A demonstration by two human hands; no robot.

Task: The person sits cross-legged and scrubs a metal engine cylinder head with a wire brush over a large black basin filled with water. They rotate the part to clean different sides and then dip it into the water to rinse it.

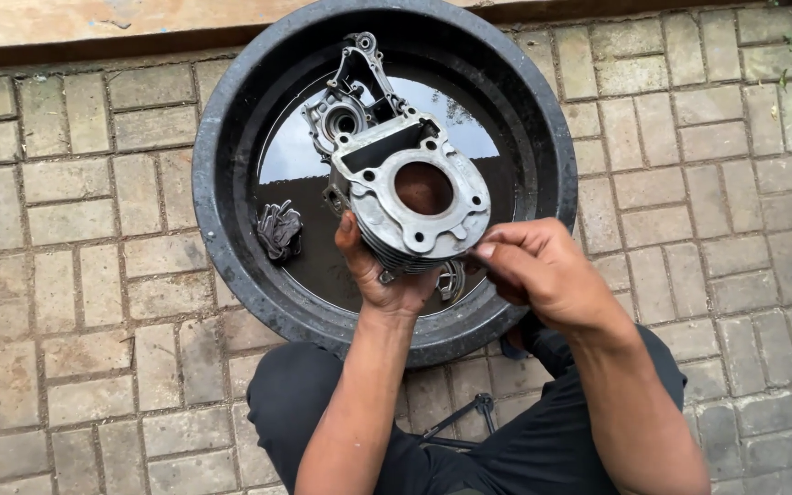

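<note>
Engine cylinder point(419, 197) bore facing up (toward camera), both hands point(387, 280) holding, above black basin point(231, 229)

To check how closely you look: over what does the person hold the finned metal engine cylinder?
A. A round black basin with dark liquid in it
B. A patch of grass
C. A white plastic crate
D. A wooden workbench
A: the left hand and right hand hold the engine cylinder above the round black basin, whose dark liquid reflects the sky.

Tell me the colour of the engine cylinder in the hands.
Dull silver-grey metal cylinder, seen in the head view.
</note>
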